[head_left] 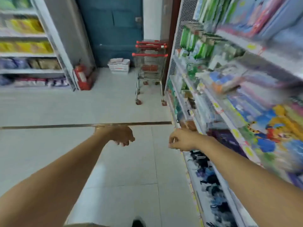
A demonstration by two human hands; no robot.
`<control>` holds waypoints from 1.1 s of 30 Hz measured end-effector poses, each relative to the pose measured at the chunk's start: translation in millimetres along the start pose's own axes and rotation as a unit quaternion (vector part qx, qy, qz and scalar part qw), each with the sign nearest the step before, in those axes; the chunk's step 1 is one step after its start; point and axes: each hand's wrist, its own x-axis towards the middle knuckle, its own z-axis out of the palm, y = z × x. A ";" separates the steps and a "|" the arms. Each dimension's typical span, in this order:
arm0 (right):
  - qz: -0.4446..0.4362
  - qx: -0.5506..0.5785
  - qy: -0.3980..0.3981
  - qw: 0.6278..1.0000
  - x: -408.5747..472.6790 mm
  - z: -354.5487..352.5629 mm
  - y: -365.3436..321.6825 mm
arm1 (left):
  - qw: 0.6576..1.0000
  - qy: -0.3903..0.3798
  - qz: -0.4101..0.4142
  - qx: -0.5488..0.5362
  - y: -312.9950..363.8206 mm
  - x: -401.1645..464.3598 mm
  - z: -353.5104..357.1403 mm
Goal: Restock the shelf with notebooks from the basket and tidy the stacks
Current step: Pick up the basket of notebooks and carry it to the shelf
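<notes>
1. Hands first: my left hand [122,136] hangs over the floor [82,108] with its fingers loosely curled and nothing in its grip. My right hand [182,140] sits just beside the edge of the shelf [193,163]. Its fingers are curled in, but blur keeps me from telling whether they pinch anything.

2. No basket shows anywhere in view, so I judge the step in hand to be finding it and fetching the next notebooks.

3. Notebooks [268,128] already on the shelf lie in bright overlapping stacks to my right, well smeared by motion. I cannot tell which stacks are crooked.

4. To do this well, I would steady the head so the stacks read sharp, then take a few notebooks at a time with both hands, spines aligned, and slide them onto a matching stack rather than drop them.

5. A likely risk is the right forearm brushing the lower shelf edge and dragging stock off.

6. Containers: nested shopping carts [150,66] with red handles stand at the aisle end. The front one seems to hold a red item low down, too blurred to name.

7. Beside the carts, a white box [118,65] on the floor carries flat printed packs on top.
</notes>
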 end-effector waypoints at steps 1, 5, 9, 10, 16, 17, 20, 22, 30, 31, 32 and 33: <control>0.000 0.002 -0.027 1.000 35.8 9.6 -4.3 | 1.000 0.010 -0.006 -0.016 -20.9 14.6 -4.3; 0.041 0.011 -0.040 0.998 157.6 20.5 -23.5 | 0.978 0.101 -0.016 -0.183 -87.6 87.9 -26.8; 0.071 0.033 -0.030 0.997 251.2 -4.5 -29.1 | 0.967 0.092 -0.016 -0.237 -102.3 147.9 -75.8; 0.073 0.038 -0.028 0.996 273.5 -15.6 -28.3 | 0.967 0.088 -0.012 -0.240 -103.7 165.8 -90.9; 0.063 0.075 -0.016 0.995 416.4 -84.6 -5.6 | 0.971 0.082 0.004 -0.226 -101.9 284.7 -197.3; 0.056 0.078 -0.021 0.995 445.0 -95.4 1.0 | 0.971 0.084 0.002 -0.223 -102.2 307.1 -217.8; 0.044 0.089 -0.055 0.994 535.7 -127.9 17.0 | 0.974 0.084 -0.009 -0.210 -110.1 369.3 -278.8; 0.040 0.075 -0.072 0.994 599.2 -153.0 20.5 | 0.975 0.083 -0.027 -0.206 -122.1 404.3 -317.9; 0.014 0.006 -0.127 0.992 861.2 -265.2 -31.1 | 0.966 0.100 -0.066 -0.231 -202.7 542.3 -498.8; 0.010 -0.007 -0.127 0.992 897.0 -274.3 -40.0 | 0.963 0.106 -0.067 -0.239 -217.2 562.5 -521.1; 0.008 -0.016 -0.127 0.992 933.2 -282.2 -49.5 | 0.961 0.109 -0.069 -0.246 -233.3 583.8 -542.6; 0.007 -0.023 -0.127 0.992 968.8 -288.9 -58.2 | 0.960 0.109 -0.069 -0.249 -250.5 606.3 -562.8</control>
